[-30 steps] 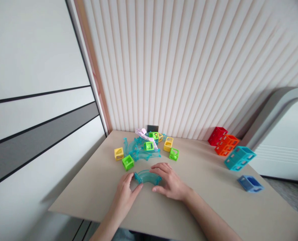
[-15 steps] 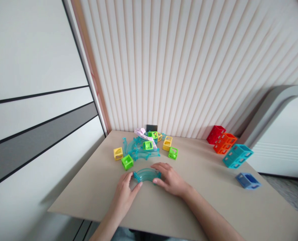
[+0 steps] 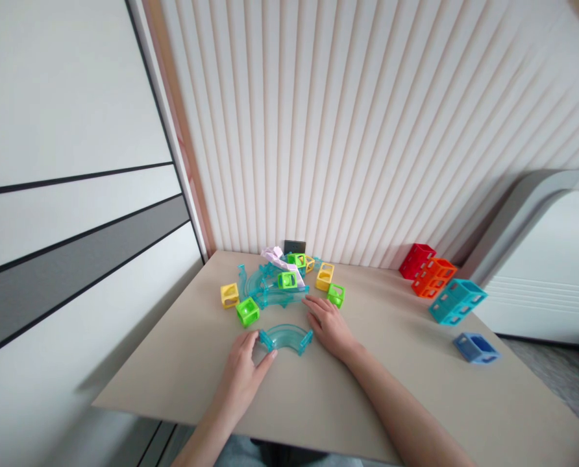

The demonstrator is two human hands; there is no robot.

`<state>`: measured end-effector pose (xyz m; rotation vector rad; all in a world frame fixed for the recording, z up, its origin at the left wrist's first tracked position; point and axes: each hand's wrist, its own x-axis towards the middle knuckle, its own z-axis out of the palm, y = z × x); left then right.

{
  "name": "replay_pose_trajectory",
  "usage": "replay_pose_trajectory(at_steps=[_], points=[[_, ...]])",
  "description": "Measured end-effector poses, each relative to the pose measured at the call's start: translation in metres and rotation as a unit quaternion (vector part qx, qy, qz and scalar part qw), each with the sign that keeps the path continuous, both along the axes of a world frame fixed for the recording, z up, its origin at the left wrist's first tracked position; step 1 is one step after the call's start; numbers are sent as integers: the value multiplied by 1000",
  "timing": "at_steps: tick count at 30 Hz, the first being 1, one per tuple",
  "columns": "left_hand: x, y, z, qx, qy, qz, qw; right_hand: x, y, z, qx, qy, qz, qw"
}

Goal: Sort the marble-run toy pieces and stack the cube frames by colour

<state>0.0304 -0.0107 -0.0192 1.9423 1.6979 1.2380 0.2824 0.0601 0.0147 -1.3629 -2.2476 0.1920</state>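
A clear teal curved track piece (image 3: 285, 336) lies on the table near its front. The thumb and fingers of my left hand (image 3: 243, 363) are closed around its left end. My right hand (image 3: 329, 324) is apart from the curve's right end, fingers stretched out. Its fingertips are near the right end of a teal track (image 3: 289, 297) in the pile; whether they touch it I cannot tell. A green cube frame (image 3: 335, 295) stands just beyond that hand. Another green cube (image 3: 247, 312) sits behind my left hand.
On the pile are a pale pink piece (image 3: 289, 264) and a green cube (image 3: 287, 280). Yellow frames (image 3: 325, 276) (image 3: 230, 296) flank it. Red (image 3: 416, 261), orange (image 3: 434, 277), teal (image 3: 457, 302) and blue (image 3: 476, 348) block frames stand at the right. A ribbed wall (image 3: 289, 130) rises behind.
My right hand has let go of the curved track's right end and moved forward toward the pile. My left hand stays on the left end.
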Motion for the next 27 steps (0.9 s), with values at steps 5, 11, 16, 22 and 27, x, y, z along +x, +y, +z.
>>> replay_pose_trajectory(at_steps=[5,11,16,22,27], points=[[0,1,-1,2,-8,4,1000,0,-1,-1,-11,-25,-8,1000],[1,0,4,-10,-14,-3,1000,2,-2,-2,-2,-2,0,1000],[1,0,6,-10,-14,-3,1000,5,-2,-4,15,41,5,999],[0,1,4,-12,-11,-4,1000,9,-5,0,37,81,20,996],[1,1,5,-10,-14,-6,1000,10,-6,1,40,95,23,994]])
